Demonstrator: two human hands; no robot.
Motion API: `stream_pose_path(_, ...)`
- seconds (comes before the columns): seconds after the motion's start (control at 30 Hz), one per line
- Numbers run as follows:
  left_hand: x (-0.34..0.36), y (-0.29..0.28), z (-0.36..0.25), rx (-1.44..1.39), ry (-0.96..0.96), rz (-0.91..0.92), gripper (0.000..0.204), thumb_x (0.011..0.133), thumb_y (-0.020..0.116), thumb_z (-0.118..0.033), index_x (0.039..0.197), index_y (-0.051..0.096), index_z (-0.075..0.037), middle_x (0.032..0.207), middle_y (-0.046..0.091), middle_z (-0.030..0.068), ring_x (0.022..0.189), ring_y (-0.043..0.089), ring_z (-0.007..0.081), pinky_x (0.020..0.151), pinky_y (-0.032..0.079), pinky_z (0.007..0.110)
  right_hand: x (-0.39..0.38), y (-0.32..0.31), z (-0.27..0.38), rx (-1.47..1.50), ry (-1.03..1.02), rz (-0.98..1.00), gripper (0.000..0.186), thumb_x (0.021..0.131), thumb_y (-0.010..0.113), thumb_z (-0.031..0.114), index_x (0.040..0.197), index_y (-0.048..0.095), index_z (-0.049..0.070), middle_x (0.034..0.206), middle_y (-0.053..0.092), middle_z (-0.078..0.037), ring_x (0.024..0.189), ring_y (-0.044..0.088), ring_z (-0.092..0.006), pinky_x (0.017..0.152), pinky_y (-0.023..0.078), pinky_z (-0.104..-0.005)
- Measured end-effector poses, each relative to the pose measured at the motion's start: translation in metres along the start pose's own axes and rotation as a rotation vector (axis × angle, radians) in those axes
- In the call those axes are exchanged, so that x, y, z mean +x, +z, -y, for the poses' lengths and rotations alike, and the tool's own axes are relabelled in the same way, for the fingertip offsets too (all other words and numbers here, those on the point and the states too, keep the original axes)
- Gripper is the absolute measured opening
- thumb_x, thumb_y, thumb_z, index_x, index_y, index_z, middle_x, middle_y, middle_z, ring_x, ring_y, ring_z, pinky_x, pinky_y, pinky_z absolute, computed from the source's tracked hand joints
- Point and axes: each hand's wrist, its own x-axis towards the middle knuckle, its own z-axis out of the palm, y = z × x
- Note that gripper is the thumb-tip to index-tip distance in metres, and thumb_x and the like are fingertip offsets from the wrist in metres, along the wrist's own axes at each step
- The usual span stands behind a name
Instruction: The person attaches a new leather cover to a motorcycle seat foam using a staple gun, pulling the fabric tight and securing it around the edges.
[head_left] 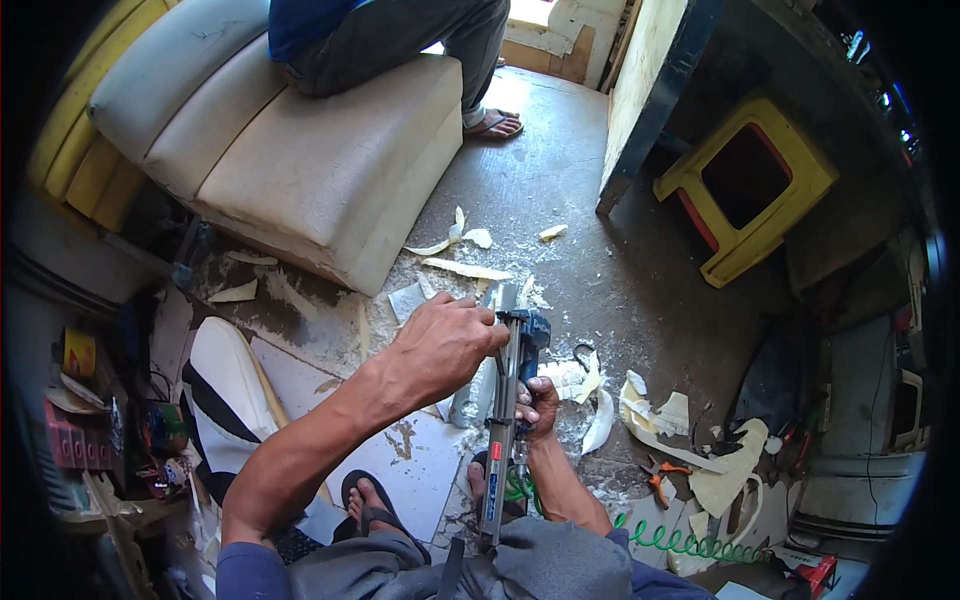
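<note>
You hold a blue-and-silver, long-bodied metal staple gun (499,440) just beyond your grey-clad lap (565,565), both hands up to it.
Your right hand (541,410) grips its handle; your left hand's (445,335) fingers curl beside the blue head, whether pinching anything you cannot tell. You appear to be tending its long rail; the next move likely calls for a steady right grip. Its long axis runs away from you, blue head outward, narrow tail lapward.
</note>
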Motion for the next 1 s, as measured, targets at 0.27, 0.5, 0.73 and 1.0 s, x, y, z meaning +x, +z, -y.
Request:
stream_pose_path(0.27, -0.013, 0.007, -0.012, -0.077, -0.089, 0.297, 0.015, 0.091, 0.062, -0.02, 0.095, 0.071, -0.008, 0.089, 0.069, 0.0093, 0.09, 0.069, 0.0288, 0.079, 0.052, 0.045, 0.004, 0.007, -0.011, -0.006, 0.035, -0.021, 0.026, 0.091, 0.053, 0.022, 0.075, 0.051, 0.001, 0.059, 0.053, -0.003, 0.042, 0.054, -0.0108, 0.066, 0.055, -0.0291)
stream_pose_path(0.5, -0.024, 0.009, -0.02, -0.242, -0.176, 0.096, 0.035, 0.085, 0.074, -0.021, 0.113, 0.064, -0.003, 0.096, 0.069, 0.0125, 0.088, 0.068, 0.0304, 0.079, 0.052, 0.044, 0.006, 0.013, -0.012, 0.03, 0.0, -0.03, 0.027, 0.092, 0.052, 0.023, 0.075, 0.05, 0.003, 0.055, 0.052, -0.003, 0.042, 0.055, -0.0105, 0.064, 0.055, -0.0291)
stream_pose_path(0.73, -0.056, 0.039, -0.045, -0.741, -0.446, -0.387, 0.024, 0.095, 0.06, -0.009, 0.117, 0.061, 0.001, 0.099, 0.065, 0.0169, 0.088, 0.067, 0.026, 0.084, 0.053, 0.035, 0.006, 0.012, 0.011, -0.023, -0.123, -0.026, 0.024, 0.092, 0.053, 0.021, 0.08, 0.055, 0.001, 0.063, 0.057, -0.003, 0.046, 0.058, -0.011, 0.065, 0.056, -0.0306)
stream_pose_path(1.0, -0.06, 0.067, -0.098, -0.776, -0.291, -0.609, 0.039, 0.104, 0.047, -0.032, 0.124, 0.054, 0.0, 0.13, 0.052, 0.0229, 0.124, 0.052, 0.0382, 0.108, 0.036, 0.047, 0.019, 0.051, 0.035, -0.115, -0.344, 0.002, 0.022, 0.094, 0.056, 0.026, 0.081, 0.052, 0.008, 0.056, 0.049, 0.003, 0.053, 0.055, -0.0088, 0.062, 0.055, -0.0267)
